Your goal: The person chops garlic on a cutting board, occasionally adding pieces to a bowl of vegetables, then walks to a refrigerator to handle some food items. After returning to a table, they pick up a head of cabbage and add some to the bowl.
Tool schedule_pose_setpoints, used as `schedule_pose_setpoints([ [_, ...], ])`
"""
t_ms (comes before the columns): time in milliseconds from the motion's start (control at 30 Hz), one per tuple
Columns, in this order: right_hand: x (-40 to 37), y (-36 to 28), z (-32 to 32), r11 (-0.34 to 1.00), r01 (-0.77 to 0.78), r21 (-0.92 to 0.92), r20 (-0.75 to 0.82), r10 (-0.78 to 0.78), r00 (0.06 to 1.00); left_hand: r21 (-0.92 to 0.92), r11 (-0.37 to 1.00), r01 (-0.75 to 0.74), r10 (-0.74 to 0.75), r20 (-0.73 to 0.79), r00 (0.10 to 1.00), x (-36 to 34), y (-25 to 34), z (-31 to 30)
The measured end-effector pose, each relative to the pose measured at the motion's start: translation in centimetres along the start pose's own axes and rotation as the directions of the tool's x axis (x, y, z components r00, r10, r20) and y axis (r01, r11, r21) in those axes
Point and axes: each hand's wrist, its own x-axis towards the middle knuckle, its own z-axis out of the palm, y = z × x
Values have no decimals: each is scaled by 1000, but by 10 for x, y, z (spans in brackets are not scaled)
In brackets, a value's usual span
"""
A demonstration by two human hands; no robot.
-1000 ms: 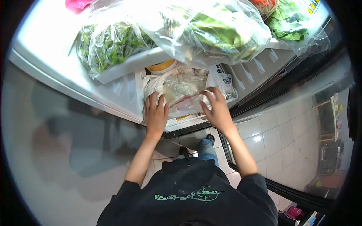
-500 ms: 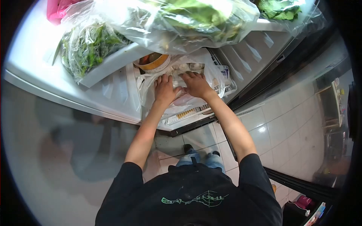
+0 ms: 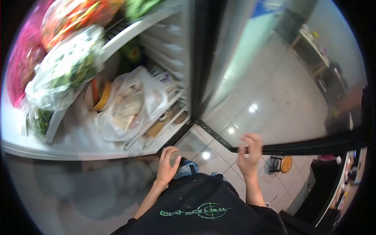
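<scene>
Head camera, looking down past the person's chest at an open fridge (image 3: 117,150) on the left and its swung-out fridge door (image 3: 250,70) on the right; the picture is bent by a fisheye lens and somewhat blurred.

The left hand (image 3: 167,164) hangs low in the middle of the frame, just in front of the fridge's bottom edge; its fingers are spread and loose, grasping nothing. The right hand (image 3: 250,154) is raised to the dark lower edge of the fridge door, fingers curled against that edge; the blur hides whether they truly clamp it, so I cannot tell.

Inside the fridge, a clear plastic bag (image 3: 125,105) of pale wrapped food lies on the lowest wire shelf (image 3: 168,113) (well apart from both hands); just left of it sits a yellow-rimmed tub (image 3: 102,96). On the white shelf above rest a bag of greens (image 3: 66,72), a pink bag (image 3: 21,58) at the far left, and a bag of red and orange produce (image 3: 74,13) near the top.

Below the hands, a black shirt (image 3: 196,196) with a green logo fills the bottom of the frame; pale floor tiles (image 3: 219,160) shine between the hands; a small round orange object (image 3: 286,164) sits on the floor to the right of the right hand.
</scene>
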Motion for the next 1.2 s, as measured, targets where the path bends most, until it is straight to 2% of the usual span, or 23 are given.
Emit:
schedule_pose_setpoints([
  [33,-8,10,-33,990,7,-140,-165,-30,986,-40,999,-8,10,55,998,-1,6,14],
  [100,-7,27,-91,932,-60,-358,-522,-147,840,-58,995,-77,83,114,990,2,30,36],
  [167,-11,62,-128,927,-218,-306,-734,-84,674,-20,979,-204,205,137,969,7,56,53],
  [200,-4,73,-136,956,-244,-159,-795,23,606,-50,977,-208,213,117,970,8,68,60],
  [233,-9,98,-145,971,-236,38,-772,178,610,-76,974,-213,219,93,971,6,79,70],
  [267,-20,129,-144,966,-61,250,-724,228,652,-82,972,-222,228,66,972,3,89,81],
  [300,-26,150,-142,896,-12,444,-653,333,680,-67,962,-264,267,42,963,-3,102,89],
  [333,-28,149,-138,911,-111,397,-588,345,732,-79,956,-282,286,39,957,-11,110,100],
  [367,-21,134,-152,903,-108,416,-516,332,790,-89,950,-298,302,30,953,-20,118,110],
  [433,-24,138,-162,738,-147,659,-346,471,811,-158,946,-284,287,-6,958,-42,132,134],
  [500,-28,135,-172,756,-110,645,-289,374,881,-218,937,-272,269,-46,962,-60,146,156],
  [533,-30,127,-171,796,-165,583,-286,391,875,-258,927,-271,264,-64,962,-70,154,167],
  [600,-38,102,-179,775,-143,615,-251,365,896,-330,917,-223,217,-54,975,-92,174,182],
  [733,-71,75,-174,785,-121,607,-193,294,936,-477,854,-209,201,-69,977,-129,204,189],
  [767,-82,64,-173,784,-103,613,-162,252,954,-474,850,-231,201,-113,973,-135,208,188],
  [900,-127,29,-173,746,-64,663,33,55,998,-419,860,-291,247,-157,956,-154,230,172],
  [967,-139,11,-176,713,-55,699,133,-53,990,-242,857,-454,380,-297,876,-161,239,171],
  [1000,-138,4,-179,691,-51,721,190,-126,974,-145,876,-460,414,-265,871,-162,230,169],
  [1033,-136,-5,-183,669,-50,742,240,-196,951,-133,877,-461,411,-288,865,-165,226,171],
  [1100,-135,-15,-181,645,-47,763,253,-232,939,18,914,-406,345,-562,752,-169,215,174],
  [1133,-136,-15,-177,684,-44,728,285,-244,927,28,929,-370,313,-596,740,-166,208,166],
  [1167,-135,-18,-173,723,-39,689,316,-251,915,76,952,-296,266,-681,682,-163,202,160],
  [1200,-133,-23,-170,718,-66,693,317,-221,922,-2,975,-221,154,-713,684,-162,196,149],
])
